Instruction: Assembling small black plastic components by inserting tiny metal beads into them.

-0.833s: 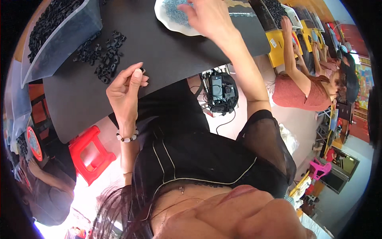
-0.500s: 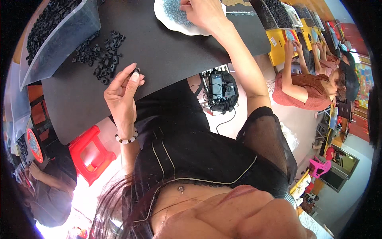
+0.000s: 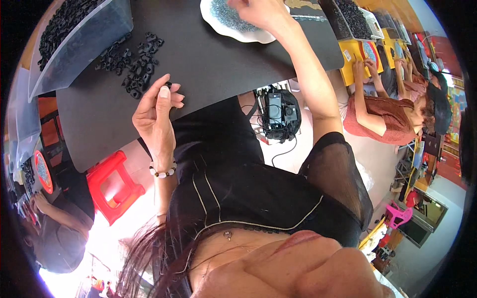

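The person's left hand (image 3: 158, 111) has thumb and index finger pinched together on a small black piece (image 3: 169, 84), held just above the table (image 3: 198, 59) near its front edge; the other fingers curl loosely. A bracelet (image 3: 163, 172) of pale and dark beads circles that wrist.

The right hand (image 3: 263, 14) is over a white dish (image 3: 248, 38) with a wavy rim, which sits in from the front edge, toward the table's right edge. Its fingertips run into the top of the view, so whether they are closed on anything cannot be told. Small blue-grey bits (image 3: 229, 19) fill the dish.

Just beyond the left hand, a loose pile of black parts (image 3: 141, 69) lies on the table. Beside it, at the left edge, a translucent bin (image 3: 82, 57) holds a heap of similar ones. Below the front edge is a black bag (image 3: 280, 116) with devices and cables; by the front left corner stands a red stool (image 3: 114, 188). Past the right edge, a co-worker in a reddish-brown top (image 3: 380, 119) sits at a yellow surface (image 3: 349, 57).
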`<action>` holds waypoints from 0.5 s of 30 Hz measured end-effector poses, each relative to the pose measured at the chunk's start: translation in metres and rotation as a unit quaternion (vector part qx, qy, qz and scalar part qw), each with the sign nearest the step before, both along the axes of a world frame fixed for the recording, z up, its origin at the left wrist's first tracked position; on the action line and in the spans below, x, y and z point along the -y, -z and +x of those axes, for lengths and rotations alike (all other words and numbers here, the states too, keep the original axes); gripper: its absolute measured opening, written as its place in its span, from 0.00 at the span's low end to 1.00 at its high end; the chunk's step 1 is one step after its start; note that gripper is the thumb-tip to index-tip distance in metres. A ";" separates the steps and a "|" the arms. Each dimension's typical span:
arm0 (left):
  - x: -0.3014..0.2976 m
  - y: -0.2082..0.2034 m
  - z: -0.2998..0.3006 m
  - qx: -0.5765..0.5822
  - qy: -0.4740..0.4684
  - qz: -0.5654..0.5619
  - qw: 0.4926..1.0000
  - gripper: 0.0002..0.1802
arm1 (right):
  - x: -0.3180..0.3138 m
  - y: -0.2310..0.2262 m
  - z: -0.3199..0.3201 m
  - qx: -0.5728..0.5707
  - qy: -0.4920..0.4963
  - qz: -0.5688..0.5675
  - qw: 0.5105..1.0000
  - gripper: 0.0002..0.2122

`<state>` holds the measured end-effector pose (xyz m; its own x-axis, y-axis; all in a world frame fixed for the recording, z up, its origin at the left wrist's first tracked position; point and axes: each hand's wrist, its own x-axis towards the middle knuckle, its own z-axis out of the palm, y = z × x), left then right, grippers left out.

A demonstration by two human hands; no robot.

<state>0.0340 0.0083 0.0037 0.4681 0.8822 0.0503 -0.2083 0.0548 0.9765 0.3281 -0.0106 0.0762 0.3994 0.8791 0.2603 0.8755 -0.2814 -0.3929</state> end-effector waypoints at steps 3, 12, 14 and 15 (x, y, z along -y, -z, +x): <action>-0.001 -0.001 0.003 -0.006 -0.004 -0.009 1.000 0.16 | 0.001 -0.002 0.003 0.020 -0.003 0.045 0.999 0.08; -0.003 -0.010 0.004 -0.001 0.013 -0.027 1.000 0.14 | -0.002 0.009 0.002 -0.008 -0.044 0.127 0.991 0.07; -0.005 -0.013 0.005 -0.001 0.014 -0.037 0.999 0.14 | -0.004 0.009 -0.003 -0.146 -0.070 0.120 0.980 0.06; -0.004 -0.016 0.003 -0.006 0.017 -0.044 0.999 0.14 | -0.001 0.017 -0.004 -0.219 -0.113 0.134 0.960 0.08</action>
